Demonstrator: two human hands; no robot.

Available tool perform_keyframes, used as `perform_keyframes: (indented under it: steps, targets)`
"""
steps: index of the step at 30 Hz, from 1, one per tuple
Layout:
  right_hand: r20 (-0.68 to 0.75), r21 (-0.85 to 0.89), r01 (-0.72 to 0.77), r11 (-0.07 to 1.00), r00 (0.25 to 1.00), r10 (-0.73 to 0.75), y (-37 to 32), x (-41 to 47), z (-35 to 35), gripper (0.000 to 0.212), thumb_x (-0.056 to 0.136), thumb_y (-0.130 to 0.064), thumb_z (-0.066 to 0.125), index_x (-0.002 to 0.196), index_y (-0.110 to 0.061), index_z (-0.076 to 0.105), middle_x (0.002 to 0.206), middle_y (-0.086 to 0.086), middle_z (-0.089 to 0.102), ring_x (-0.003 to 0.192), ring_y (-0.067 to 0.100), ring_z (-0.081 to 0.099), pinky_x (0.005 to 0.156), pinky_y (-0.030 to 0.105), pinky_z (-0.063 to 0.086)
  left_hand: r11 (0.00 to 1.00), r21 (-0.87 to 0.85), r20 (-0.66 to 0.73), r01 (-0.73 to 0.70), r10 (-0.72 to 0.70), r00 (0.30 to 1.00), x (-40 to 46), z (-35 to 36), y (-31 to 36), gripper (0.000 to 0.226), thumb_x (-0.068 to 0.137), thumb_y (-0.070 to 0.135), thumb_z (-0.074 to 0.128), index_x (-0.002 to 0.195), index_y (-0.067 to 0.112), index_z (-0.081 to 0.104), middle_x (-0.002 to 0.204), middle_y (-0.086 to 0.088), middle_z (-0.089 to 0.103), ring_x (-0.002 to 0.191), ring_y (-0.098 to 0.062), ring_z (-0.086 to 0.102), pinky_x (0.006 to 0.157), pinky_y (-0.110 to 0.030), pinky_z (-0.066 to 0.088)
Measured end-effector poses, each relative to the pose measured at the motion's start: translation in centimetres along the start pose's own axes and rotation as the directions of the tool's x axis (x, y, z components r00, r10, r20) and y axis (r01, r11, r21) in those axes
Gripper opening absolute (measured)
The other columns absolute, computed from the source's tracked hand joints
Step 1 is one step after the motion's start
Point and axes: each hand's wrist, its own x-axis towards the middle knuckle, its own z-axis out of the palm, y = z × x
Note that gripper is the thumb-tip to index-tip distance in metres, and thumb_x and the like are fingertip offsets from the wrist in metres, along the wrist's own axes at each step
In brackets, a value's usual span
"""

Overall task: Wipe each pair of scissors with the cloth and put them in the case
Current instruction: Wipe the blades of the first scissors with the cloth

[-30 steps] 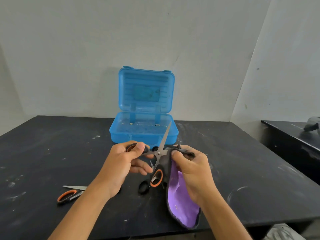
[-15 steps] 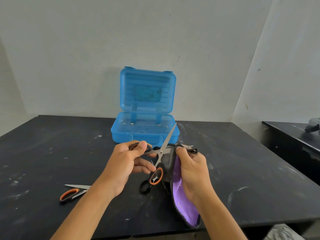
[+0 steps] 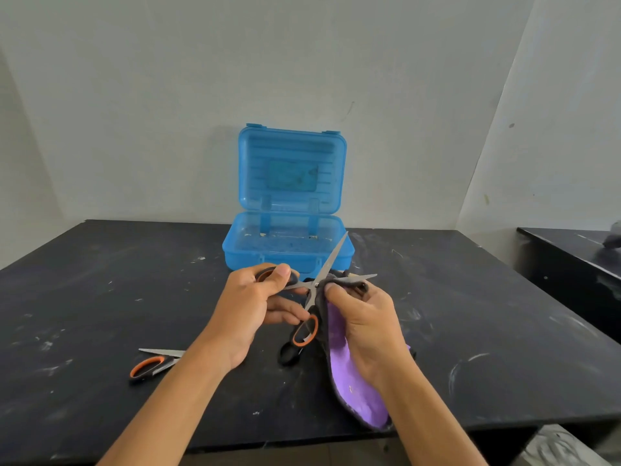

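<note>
The case (image 3: 288,250) stands at the table's (image 3: 100,297) back, held scissors (image 3: 316,287) before it, spare scissors (image 3: 154,363) left.

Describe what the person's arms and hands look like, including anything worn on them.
Both forearms are bare up to the frame's bottom edge; no sleeves show. The left hand and right hand wear no gloves, and no rings, watch or bracelet are visible. The fingers have short nails.

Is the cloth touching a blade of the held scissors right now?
Touching. The head view shows the right hand pinching the cloth around one blade of the scissors.
</note>
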Motion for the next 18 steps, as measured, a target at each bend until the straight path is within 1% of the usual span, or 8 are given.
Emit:
perform_keyframes:
  steps: [3,5,8,10,13,15,17,18]
  targets:
    - [-0.040,-0.078,0.058,0.995,0.997,-0.061,0.0,0.1,-0.2,0.026,0.073,-0.027,0.076,0.092,-0.010,0.081,0.093,0.023,0.080,0.091,0.044,0.076,0.089,0.073,0.057,1.000,-0.004,0.018,-0.002,0.002,1.000,-0.2,-0.5,-0.2,0.025,0.102,0.024,0.055,0.103,0.002,0.067,0.092,-0.017,0.077,0.063,-0.031,0.074,0.053,-0.028,0.059]
    - [-0.063,-0.074,0.065,0.995,0.996,-0.070,0.0,0.1,-0.3,0.024,0.073,-0.029,0.073,0.087,-0.011,0.081,0.089,0.021,0.079,0.089,0.046,0.074,0.086,0.075,0.056,1.000,-0.015,0.032,-0.003,0.004,0.999,-0.2,-0.5,-0.3,0.026,0.102,0.024,0.054,0.104,0.002,0.067,0.092,-0.017,0.077,0.061,-0.030,0.074,0.053,-0.028,0.058]
    - [-0.102,-0.066,0.052,0.997,0.993,-0.058,0.0,0.0,-0.3,0.027,0.070,-0.035,0.073,0.082,-0.011,0.079,0.085,0.024,0.076,0.083,0.041,0.071,0.085,0.076,0.056,0.999,-0.041,0.041,0.005,-0.004,0.999,-0.2,-0.4,-0.5,0.026,0.102,0.024,0.054,0.105,0.001,0.066,0.092,-0.018,0.077,0.059,-0.029,0.073,0.052,-0.028,0.058]
    - [-0.127,-0.057,0.057,0.997,0.990,-0.063,-0.1,0.0,-0.4,0.031,0.068,-0.038,0.072,0.081,-0.010,0.078,0.093,0.033,0.074,0.090,0.048,0.072,0.086,0.077,0.055,0.999,-0.050,0.048,0.008,-0.006,0.999,-0.2,-0.3,-0.6,0.027,0.102,0.025,0.053,0.106,0.001,0.066,0.092,-0.018,0.077,0.059,-0.029,0.073,0.052,-0.028,0.058]
    - [-0.142,-0.036,0.047,0.998,0.989,-0.051,-0.3,-0.1,-0.3,0.033,0.066,-0.041,0.070,0.080,-0.011,0.079,0.098,0.034,0.075,0.104,0.059,0.069,0.090,0.076,0.054,0.999,-0.048,0.056,0.009,-0.006,0.998,-0.2,-0.2,-0.5,0.027,0.102,0.024,0.053,0.107,0.001,0.065,0.093,-0.018,0.077,0.058,-0.028,0.072,0.052,-0.028,0.058]
    - [-0.156,-0.017,0.045,0.999,0.987,-0.048,-0.7,-0.2,-0.4,0.028,0.069,-0.034,0.070,0.078,-0.009,0.078,0.100,0.036,0.074,0.103,0.060,0.069,0.090,0.079,0.052,0.999,-0.045,0.055,0.006,-0.004,0.998,-0.2,-0.2,-0.5,0.027,0.102,0.024,0.053,0.107,0.001,0.065,0.093,-0.018,0.077,0.058,-0.028,0.072,0.051,-0.028,0.057]
    - [-0.163,0.000,0.032,0.999,0.986,-0.031,-1.1,-0.1,-0.9,0.016,0.078,-0.023,0.068,0.075,-0.010,0.077,0.093,0.030,0.075,0.091,0.049,0.072,0.088,0.080,0.053,0.999,-0.039,0.049,0.006,-0.004,0.999,-0.3,-0.3,-0.4,0.027,0.102,0.024,0.052,0.107,0.001,0.065,0.093,-0.017,0.077,0.057,-0.027,0.072,0.051,-0.027,0.057]
    - [-0.164,0.001,0.028,1.000,0.986,-0.027,-1.2,0.1,-1.4,0.016,0.085,-0.017,0.067,0.074,-0.011,0.077,0.087,0.025,0.075,0.085,0.043,0.071,0.088,0.077,0.055,0.999,-0.034,0.046,0.007,-0.005,0.999,-0.3,-0.4,-0.5,0.027,0.102,0.024,0.052,0.107,0.001,0.066,0.093,-0.017,0.077,0.057,-0.027,0.072,0.051,-0.028,0.057]
